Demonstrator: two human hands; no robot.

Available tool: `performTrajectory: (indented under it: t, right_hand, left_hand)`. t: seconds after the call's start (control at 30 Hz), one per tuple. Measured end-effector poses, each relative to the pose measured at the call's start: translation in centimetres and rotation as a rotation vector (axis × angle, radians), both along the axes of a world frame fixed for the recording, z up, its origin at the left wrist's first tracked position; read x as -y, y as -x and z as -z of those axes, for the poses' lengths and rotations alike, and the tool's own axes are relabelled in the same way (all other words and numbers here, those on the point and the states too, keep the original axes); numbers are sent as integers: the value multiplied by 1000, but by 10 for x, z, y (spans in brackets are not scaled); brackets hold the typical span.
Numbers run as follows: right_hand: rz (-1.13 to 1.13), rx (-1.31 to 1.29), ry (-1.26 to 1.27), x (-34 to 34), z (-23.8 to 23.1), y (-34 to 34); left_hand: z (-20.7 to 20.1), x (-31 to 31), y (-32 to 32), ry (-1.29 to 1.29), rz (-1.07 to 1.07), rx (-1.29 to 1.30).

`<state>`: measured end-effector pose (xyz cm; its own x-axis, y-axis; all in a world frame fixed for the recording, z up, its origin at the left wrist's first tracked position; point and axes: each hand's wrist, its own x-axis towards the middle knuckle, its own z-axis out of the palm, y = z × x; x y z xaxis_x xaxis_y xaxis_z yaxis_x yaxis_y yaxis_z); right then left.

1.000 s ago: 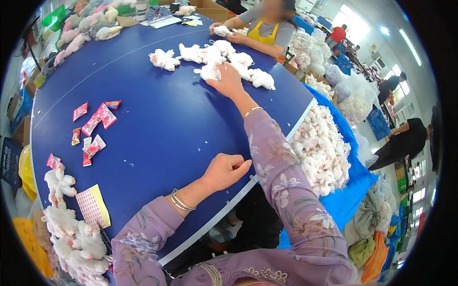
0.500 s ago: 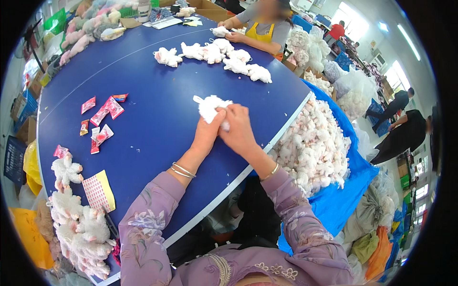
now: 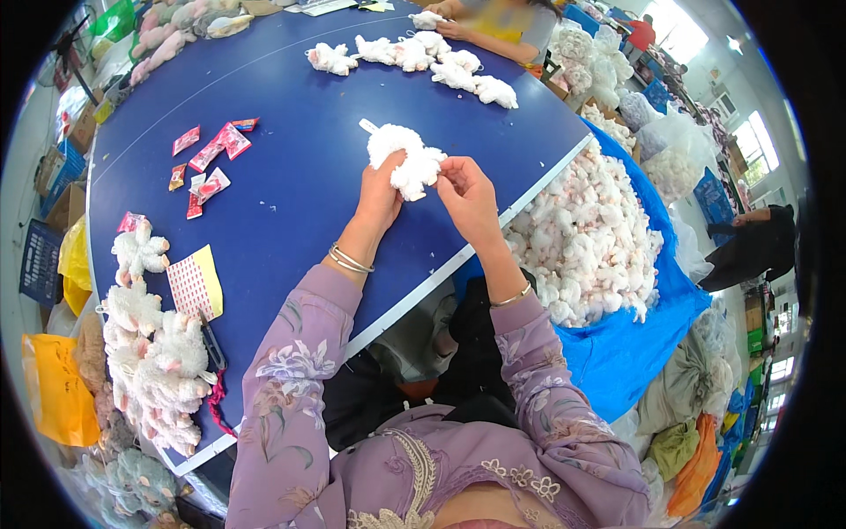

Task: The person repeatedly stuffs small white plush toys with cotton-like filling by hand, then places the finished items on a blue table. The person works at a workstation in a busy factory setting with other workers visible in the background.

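Observation:
A small white plush toy (image 3: 402,157) with a loop at its upper left is held over the blue table (image 3: 291,176). Around its lower left side my left hand (image 3: 381,194) is closed. My right hand (image 3: 467,196) pinches at the toy's right edge with thumb and forefinger; whether a bit of plush or a thread lies between the fingertips is too small to tell. Several like white plush toys (image 3: 412,55) lie in a row at the table's far side. More of them form a pile (image 3: 157,370) at the near left.
Wrapped candies (image 3: 208,155) and a sticker sheet (image 3: 197,280) lie on the left, with a dark cutter-like tool (image 3: 212,342) beside it. A blue sheet (image 3: 674,322) full of white plush toys (image 3: 582,247) adjoins the table's right edge. Across the table a co-worker (image 3: 507,26) holds a plush.
My hands have come apart: the right has shifted right to the toy's edge, baring more of the plush. The whole view has tilted, so the table appears higher.

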<state>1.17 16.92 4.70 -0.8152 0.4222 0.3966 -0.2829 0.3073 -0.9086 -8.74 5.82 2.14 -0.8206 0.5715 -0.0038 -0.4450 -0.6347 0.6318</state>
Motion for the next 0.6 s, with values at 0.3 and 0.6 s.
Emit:
performTrajectory:
  t: [0.3, 0.6]
  right_hand:
    - [154, -101, -490, 6, -13, 0]
    - [43, -113, -758, -2, -41, -1]
  left_hand:
    - [1, -1, 5, 23, 113, -17]
    - [3, -3, 10, 64, 232, -18]
